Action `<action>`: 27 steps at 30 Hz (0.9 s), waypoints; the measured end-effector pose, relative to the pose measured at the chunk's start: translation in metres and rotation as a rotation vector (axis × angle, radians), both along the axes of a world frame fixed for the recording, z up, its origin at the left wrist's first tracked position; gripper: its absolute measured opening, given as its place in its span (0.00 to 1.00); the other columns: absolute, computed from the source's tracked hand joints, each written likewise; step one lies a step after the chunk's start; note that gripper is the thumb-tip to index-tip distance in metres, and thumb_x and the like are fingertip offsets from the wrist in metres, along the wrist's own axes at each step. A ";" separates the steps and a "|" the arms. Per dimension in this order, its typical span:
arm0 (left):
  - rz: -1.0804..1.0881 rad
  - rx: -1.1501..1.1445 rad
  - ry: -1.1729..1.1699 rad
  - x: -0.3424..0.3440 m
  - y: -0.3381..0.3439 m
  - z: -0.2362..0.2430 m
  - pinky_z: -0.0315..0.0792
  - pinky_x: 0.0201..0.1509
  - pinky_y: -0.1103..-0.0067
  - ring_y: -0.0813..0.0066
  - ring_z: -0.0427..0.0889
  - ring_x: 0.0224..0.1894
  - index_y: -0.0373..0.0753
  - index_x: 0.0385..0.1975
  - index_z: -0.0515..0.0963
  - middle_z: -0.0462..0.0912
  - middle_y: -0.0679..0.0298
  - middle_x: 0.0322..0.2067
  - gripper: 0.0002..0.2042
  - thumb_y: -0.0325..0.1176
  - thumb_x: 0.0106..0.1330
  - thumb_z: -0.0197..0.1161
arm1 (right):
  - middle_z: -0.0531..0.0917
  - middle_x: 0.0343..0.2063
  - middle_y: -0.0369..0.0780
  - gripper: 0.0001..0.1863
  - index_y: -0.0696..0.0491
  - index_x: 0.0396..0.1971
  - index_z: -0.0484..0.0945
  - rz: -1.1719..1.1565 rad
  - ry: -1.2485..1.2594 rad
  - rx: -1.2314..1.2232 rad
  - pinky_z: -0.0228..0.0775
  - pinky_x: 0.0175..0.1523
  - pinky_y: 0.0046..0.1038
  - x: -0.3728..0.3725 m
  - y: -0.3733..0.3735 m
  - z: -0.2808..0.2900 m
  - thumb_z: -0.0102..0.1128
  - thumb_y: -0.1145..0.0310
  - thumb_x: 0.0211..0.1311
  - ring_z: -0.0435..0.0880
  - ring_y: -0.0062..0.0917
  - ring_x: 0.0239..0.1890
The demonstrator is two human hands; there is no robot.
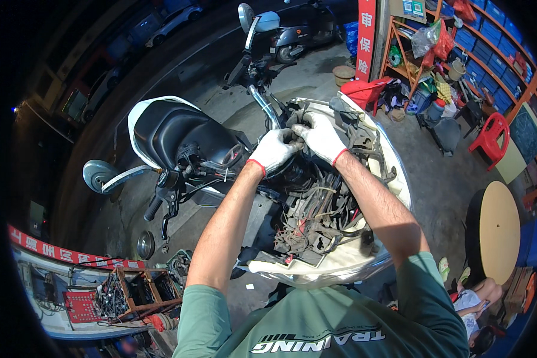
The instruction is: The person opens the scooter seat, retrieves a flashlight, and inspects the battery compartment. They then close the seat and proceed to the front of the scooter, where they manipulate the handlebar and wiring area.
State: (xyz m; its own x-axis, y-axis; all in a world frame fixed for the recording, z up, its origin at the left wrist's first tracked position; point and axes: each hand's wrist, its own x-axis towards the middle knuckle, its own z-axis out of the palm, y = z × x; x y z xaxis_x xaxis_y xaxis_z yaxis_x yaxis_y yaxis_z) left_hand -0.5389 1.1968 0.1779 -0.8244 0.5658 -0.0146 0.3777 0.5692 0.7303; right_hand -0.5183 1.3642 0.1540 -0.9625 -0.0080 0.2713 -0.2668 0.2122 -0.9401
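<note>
I stand over the opened front of a white scooter, with its cream front panel (397, 173) curving round a tangle of wires (316, 209). My left hand (274, 151) and my right hand (321, 137) wear white gloves with red cuffs. Both meet above the steering area, their fingers closed and pinched close together. Whatever lies between the fingertips is too small or hidden to make out. Just beyond the left glove a bare metal handlebar tube (265, 106) rises. The black seat (185, 134) extends off to the left.
Left of the seat juts a round mirror (99, 176); a second scooter (298, 39) is parked beyond. To the right are a red plastic chair (491, 141), a round tabletop (499, 232) and crowded shelves (489, 48). A person (478, 301) sits at lower right. A tool rack (131, 292) stands lower left.
</note>
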 end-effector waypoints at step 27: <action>0.261 0.002 0.226 0.001 0.004 -0.012 0.74 0.50 0.65 0.48 0.82 0.46 0.30 0.42 0.78 0.83 0.44 0.39 0.14 0.36 0.66 0.58 | 0.85 0.36 0.47 0.18 0.64 0.51 0.77 -0.080 -0.173 0.146 0.75 0.39 0.29 0.039 -0.009 -0.044 0.55 0.75 0.62 0.84 0.27 0.30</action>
